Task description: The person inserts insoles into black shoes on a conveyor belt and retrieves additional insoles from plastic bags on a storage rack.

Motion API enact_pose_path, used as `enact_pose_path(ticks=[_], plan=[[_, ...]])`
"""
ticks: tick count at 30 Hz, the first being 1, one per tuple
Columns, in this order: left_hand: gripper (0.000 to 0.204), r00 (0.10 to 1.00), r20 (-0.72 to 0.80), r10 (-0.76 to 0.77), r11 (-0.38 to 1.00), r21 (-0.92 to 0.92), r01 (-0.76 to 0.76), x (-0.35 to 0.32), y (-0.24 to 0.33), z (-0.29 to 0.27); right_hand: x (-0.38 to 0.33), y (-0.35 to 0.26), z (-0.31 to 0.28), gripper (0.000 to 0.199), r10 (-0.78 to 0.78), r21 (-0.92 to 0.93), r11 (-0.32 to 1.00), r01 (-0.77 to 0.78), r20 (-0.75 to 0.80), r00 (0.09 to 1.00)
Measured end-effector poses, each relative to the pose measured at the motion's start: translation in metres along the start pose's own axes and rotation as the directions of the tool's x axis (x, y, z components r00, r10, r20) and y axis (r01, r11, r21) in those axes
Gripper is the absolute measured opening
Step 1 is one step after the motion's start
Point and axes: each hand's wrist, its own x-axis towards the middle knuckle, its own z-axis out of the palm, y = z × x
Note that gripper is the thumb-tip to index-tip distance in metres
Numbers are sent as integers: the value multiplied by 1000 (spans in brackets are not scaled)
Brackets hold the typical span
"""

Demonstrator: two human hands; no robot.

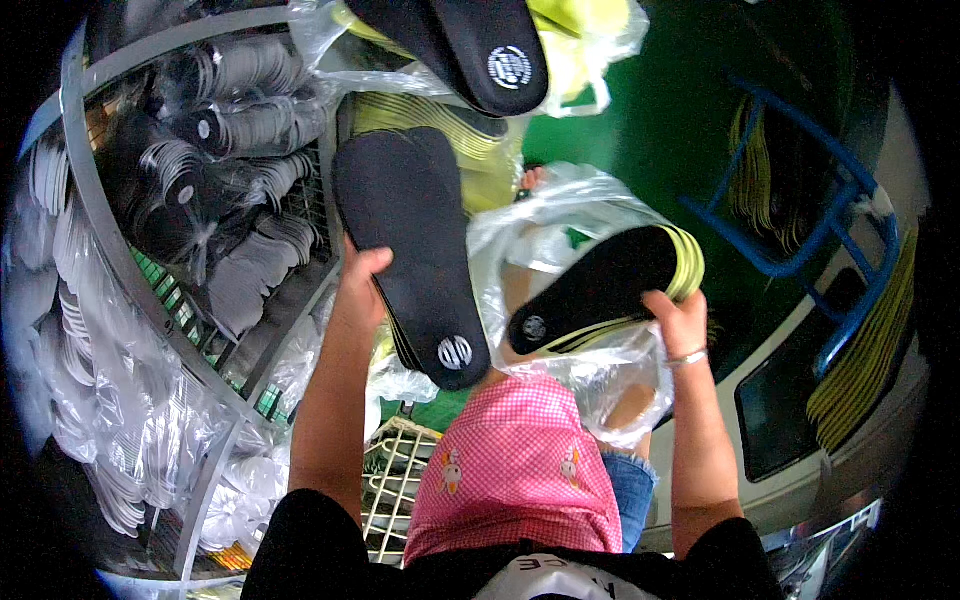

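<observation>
My left hand [365, 285] is closed on a stack of black shoe insoles [410, 220], thumb on top, the soles tilted lengthwise in front of me. A pale round mark shows at their lower end. My right hand [682, 322] grips another insole stack [600, 285], black on top with lime-yellow edges, by its right end. Beneath and around that stack spreads a clear plastic bag [625, 420], partly over my lap. Just beyond my left hand's stack lie more lime-yellow insoles [430, 112] in clear plastic.
At the far side, black insoles [475, 50] rest on plastic wrapping. A grey metal rack [95, 190] at the left holds many bagged insoles [265, 265]. A blue tubular frame [850, 165] stands right, near yellow-edged insoles [865, 370]. A cream wire basket [395, 490] sits by my lap.
</observation>
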Motion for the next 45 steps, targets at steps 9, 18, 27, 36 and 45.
enact_pose_path(ticks=[9, 18, 27, 36, 45], plan=[[38, 985, -112, -132, 935, -344, 86, 157, -36, -103, 6, 42, -36, 28, 143, 56, 989, -140, -38, 989], [45, 972, -233, -6, 900, -426, -96, 204, -65, -106, 14, 50, -28, 29, 165, 144, 978, -154, -67, 984], [45, 1000, 1, 3, 871, -491, -2, 116, -40, -162, 10, 31, -21, 27, 150, 95, 985, -147, -28, 988], [41, 997, 64, -45, 895, -440, 68, 125, -45, -191, 14, 38, -23, 28, 165, 130, 979, -158, -46, 985], [42, 975, 155, -156, 901, -383, 205, 183, -50, -85, 16, 39, -21, 30, 169, 155, 974, -163, -26, 985]])
